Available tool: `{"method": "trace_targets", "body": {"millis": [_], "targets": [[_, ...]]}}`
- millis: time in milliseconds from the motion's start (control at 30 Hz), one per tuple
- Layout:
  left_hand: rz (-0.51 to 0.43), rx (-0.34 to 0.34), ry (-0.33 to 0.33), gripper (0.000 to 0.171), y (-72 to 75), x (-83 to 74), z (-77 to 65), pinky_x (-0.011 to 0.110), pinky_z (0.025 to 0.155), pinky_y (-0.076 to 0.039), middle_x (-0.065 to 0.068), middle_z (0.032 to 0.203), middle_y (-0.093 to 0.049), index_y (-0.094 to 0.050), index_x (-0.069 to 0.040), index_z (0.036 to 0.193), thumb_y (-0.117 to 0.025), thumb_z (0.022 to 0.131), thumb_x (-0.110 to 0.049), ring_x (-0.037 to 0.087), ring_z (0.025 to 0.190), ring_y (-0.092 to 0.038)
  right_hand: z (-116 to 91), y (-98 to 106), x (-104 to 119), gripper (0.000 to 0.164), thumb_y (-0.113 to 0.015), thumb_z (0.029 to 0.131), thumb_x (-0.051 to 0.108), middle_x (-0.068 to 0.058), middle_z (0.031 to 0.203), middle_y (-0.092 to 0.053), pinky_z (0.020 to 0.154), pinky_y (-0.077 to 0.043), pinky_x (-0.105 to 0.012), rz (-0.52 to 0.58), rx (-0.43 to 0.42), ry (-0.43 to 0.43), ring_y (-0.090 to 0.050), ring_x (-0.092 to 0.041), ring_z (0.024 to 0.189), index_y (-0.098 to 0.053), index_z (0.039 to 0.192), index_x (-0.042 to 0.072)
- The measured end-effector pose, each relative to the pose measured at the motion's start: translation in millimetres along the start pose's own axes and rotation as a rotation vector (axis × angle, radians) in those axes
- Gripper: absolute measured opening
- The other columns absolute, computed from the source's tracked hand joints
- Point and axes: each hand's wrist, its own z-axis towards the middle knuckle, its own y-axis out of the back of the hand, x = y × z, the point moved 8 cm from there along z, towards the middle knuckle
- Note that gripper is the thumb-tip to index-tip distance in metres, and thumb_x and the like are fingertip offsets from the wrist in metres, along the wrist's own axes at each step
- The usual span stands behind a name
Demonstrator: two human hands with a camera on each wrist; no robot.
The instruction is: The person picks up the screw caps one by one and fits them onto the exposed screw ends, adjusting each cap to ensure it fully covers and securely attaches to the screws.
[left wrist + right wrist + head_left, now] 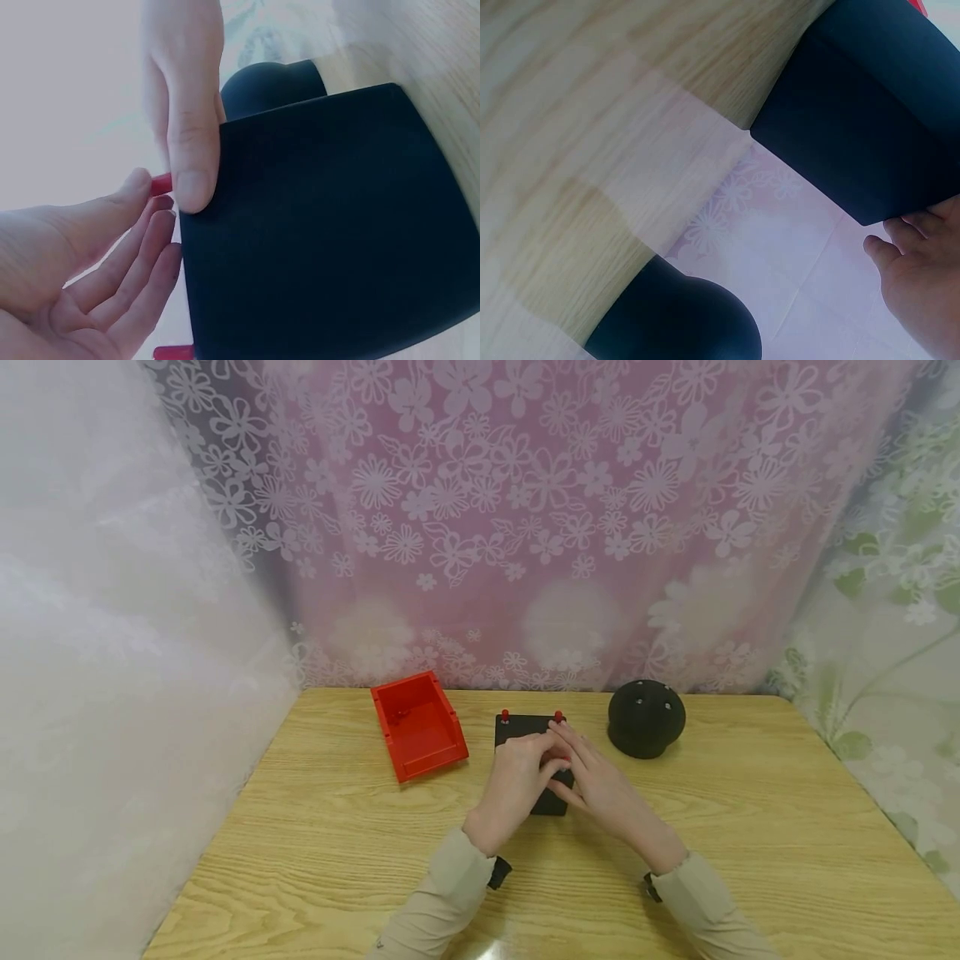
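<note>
A black box (551, 803) stands on the table, red pegs (506, 716) upright at its far corners. My left hand (517, 777) is over its top; in the left wrist view the thumb and fingers pinch a red peg (160, 184) at the box's edge. Another red peg (174, 352) sits lower along that edge. Against the box, my right hand (611, 789) holds the near right corner: its thumb lies on one face, while the other fingers touch the side in the right wrist view. The pinched peg's lower end is hidden.
A red open bin (433, 767) with small red pieces inside stands left of the box. To the right is a black rounded object (647, 727) with small silvery studs. Flowered curtains (480, 527) hang behind the wooden table (315, 843).
</note>
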Motion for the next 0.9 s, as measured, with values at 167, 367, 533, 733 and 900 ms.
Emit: {"method": "trace_targets", "body": {"millis": [167, 367, 533, 733, 900], "targets": [[-0.042, -0.042, 0.026, 0.023, 10.2, 5.3, 2.4, 0.013, 0.072, -0.055, -0.001, 0.094, -0.077, -0.075, -0.011, 0.109, -0.078, 0.089, -0.021, 0.007, 0.079, -0.071, -0.8, 0.2, 1.5, 0.074, -0.051, 0.104, 0.049, -0.022, 0.158, -0.036, 0.111, -0.039, -0.059, -0.020, -0.008, 0.023, -0.041, -0.040, 0.142, -0.033, 0.155, 0.000], [-0.093, -0.136, 0.037, 0.019, 28.8, 13.3, 4.1, 0.021, 0.076, -0.059, 0.004, 0.101, -0.076, -0.075, -0.008, 0.111, -0.073, 0.094, -0.016, 0.013, 0.084, -0.073, -1.3, -3.3, -2.3, 0.079, -0.066, 0.099, 0.037, -0.020, 0.162, -0.030, 0.115, -0.035, -0.057, 0.002, 0.044, -0.048, -0.036, -0.037, 0.146, -0.027, 0.160, 0.005], [-0.110, -0.157, 0.035, 0.020, 37.1, 21.9, 5.2, 0.023, 0.079, -0.059, 0.005, 0.107, -0.076, -0.075, -0.008, 0.113, -0.069, 0.098, -0.019, 0.015, 0.086, -0.073, 0.0, -2.8, -1.7, 0.079, -0.068, 0.097, 0.035, -0.018, 0.163, -0.030, 0.115, -0.036, -0.054, 0.008, 0.070, -0.071, -0.034, -0.034, 0.148, -0.030, 0.158, 0.003], [-0.098, -0.187, 0.048, 0.022, 49.8, 34.0, 1.5, 0.029, 0.080, -0.061, 0.005, 0.110, -0.076, -0.075, -0.009, 0.115, -0.065, 0.100, -0.022, 0.018, 0.088, -0.072, 1.2, -3.6, -0.7, 0.078, -0.067, 0.098, 0.037, -0.016, 0.164, -0.029, 0.117, -0.034, -0.053, -0.004, 0.083, -0.074, -0.032, -0.033, 0.149, -0.031, 0.158, 0.001], [-0.070, -0.141, 0.044, 0.026, 50.1, 44.5, -4.3, 0.035, 0.089, -0.059, 0.005, 0.116, -0.074, -0.074, -0.012, 0.119, -0.062, 0.102, -0.027, 0.020, 0.103, -0.070, -0.8, -4.3, -3.8, 0.078, -0.067, 0.098, 0.037, -0.016, 0.164, -0.028, 0.116, -0.034, -0.054, -0.002, 0.089, -0.092, -0.032, -0.034, 0.149, -0.030, 0.158, 0.001]]}}
